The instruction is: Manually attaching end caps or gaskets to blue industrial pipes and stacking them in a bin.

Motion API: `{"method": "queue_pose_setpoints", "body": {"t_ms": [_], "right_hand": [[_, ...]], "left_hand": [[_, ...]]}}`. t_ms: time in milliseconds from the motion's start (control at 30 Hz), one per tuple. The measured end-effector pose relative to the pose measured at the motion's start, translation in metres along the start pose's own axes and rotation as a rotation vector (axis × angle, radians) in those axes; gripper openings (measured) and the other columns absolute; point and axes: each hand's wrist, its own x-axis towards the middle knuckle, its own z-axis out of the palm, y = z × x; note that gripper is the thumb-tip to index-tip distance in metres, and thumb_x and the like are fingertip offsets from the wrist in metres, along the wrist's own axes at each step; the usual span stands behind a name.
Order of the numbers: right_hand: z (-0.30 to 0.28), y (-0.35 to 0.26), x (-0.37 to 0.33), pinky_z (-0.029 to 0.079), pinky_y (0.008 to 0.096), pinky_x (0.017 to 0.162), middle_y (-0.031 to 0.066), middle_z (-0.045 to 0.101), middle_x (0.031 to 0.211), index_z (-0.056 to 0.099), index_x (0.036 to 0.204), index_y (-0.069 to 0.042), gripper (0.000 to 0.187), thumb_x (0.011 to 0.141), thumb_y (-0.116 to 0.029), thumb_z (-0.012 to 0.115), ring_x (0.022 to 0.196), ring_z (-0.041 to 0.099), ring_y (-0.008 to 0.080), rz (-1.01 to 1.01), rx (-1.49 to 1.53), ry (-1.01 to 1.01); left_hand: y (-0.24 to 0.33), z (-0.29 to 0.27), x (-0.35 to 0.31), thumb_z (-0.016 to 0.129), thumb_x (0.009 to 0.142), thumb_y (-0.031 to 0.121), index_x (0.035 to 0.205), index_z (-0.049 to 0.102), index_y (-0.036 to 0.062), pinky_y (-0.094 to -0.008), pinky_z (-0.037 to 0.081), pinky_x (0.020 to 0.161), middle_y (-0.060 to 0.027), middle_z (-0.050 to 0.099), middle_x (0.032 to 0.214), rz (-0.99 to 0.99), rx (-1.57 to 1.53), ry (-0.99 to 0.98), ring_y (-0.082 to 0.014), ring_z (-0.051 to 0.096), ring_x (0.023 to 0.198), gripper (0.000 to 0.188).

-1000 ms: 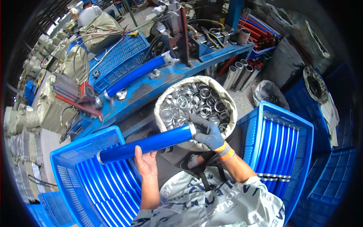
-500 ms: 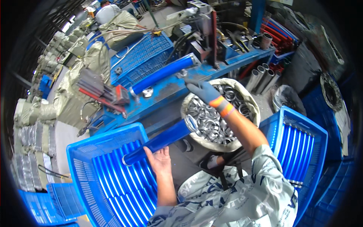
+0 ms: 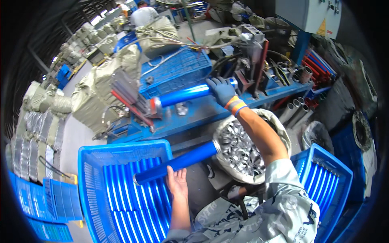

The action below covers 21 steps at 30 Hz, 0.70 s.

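Note:
My left hand (image 3: 177, 180), bare, holds a blue metal tube (image 3: 178, 162) with a silver ring at its right end, above a blue crate (image 3: 94, 190) full of like tubes. My right hand (image 3: 221, 90), in a grey glove with an orange cuff, grips the right end of a second blue tube (image 3: 187, 94) lying in the blue press machine (image 3: 190, 117) on the bench. A white sack (image 3: 279, 133) full of silver metal rings (image 3: 239, 152) sits below my right forearm.
A second blue crate (image 3: 344, 178) of blue tubes stands at the right. Silver pipes (image 3: 293, 110) and red tubes (image 3: 320, 65) lean behind the bench. Stuffed sacks (image 3: 93, 93) pile at the left. Another person (image 3: 142, 14) works far back.
My right hand left the sack of rings, reached up and forward, and closed on the tube in the machine. My left hand kept holding its tube, and the view tilted upward.

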Motion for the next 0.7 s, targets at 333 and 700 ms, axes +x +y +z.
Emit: {"method": "queue_pose_setpoints", "body": {"t_ms": [333, 700], "right_hand": [[-0.239, 0.005, -0.252, 0.054, 0.0383, 0.115, 0.0188, 0.064, 0.155, 0.029, 0.176, 0.002, 0.093, 0.1, -0.024, 0.076, 0.132, 0.068, 0.0235, 0.45, 1.404, 0.644], [-0.312, -0.005, -0.531, 0.064, 0.0383, 0.093, 0.0173, 0.074, 0.132, 0.049, 0.163, 0.006, 0.086, 0.091, -0.021, 0.088, 0.107, 0.076, 0.0242, 1.039, 1.049, 0.774]], "left_hand": [[-0.084, 0.236, 0.124, 0.087, 0.103, 0.046, 0.166, 0.044, 0.0047, -0.0602, 0.055, 0.119, -0.0174, 0.058, 0.16, -0.055, 0.149, -0.257, -0.0447, 0.064, 0.141, 0.087], [-0.125, 0.271, 0.301, 0.091, 0.097, 0.054, 0.153, 0.053, -0.0114, -0.0574, 0.063, 0.109, -0.0325, 0.071, 0.14, -0.146, 0.233, -0.011, -0.0475, 0.076, 0.126, 0.094]]}}
